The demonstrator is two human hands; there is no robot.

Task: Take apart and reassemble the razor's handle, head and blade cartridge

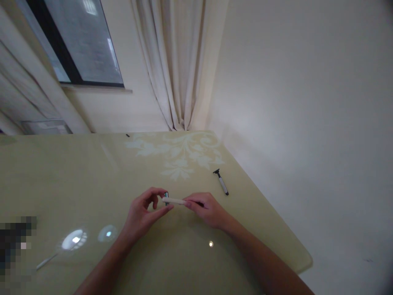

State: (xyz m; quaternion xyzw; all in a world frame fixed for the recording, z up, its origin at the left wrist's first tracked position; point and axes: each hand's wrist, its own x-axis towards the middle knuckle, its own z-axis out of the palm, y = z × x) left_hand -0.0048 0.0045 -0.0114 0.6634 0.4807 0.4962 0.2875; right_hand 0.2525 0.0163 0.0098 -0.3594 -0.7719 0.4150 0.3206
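Pinching a small piece (pixel 166 194) in our left hand (pixel 141 214) and gripping a pale stick (pixel 177 201) in our right hand (pixel 207 209), we seem midway; the razor (pixel 222 184) lies apart.

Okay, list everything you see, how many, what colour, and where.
Table: one, yellowish, lower half of view
Pale handle: one, cream, lower centre
Small piece: one, teal and dark, at the handle's left end
Razor: one, black and grey, right side of table
Floral pattern: one, white, table's far right
Small object: one, black, far table edge
Light reflections: three, white, on the tabletop
Window: one, black frame, upper left
Curtains: two, cream, flanking the window
Walls: two, white, behind and right
Pixelated patch: one, mostly dark, lower left
Left hand: one, bare, holding the small piece
Right hand: one, bare, holding the handle
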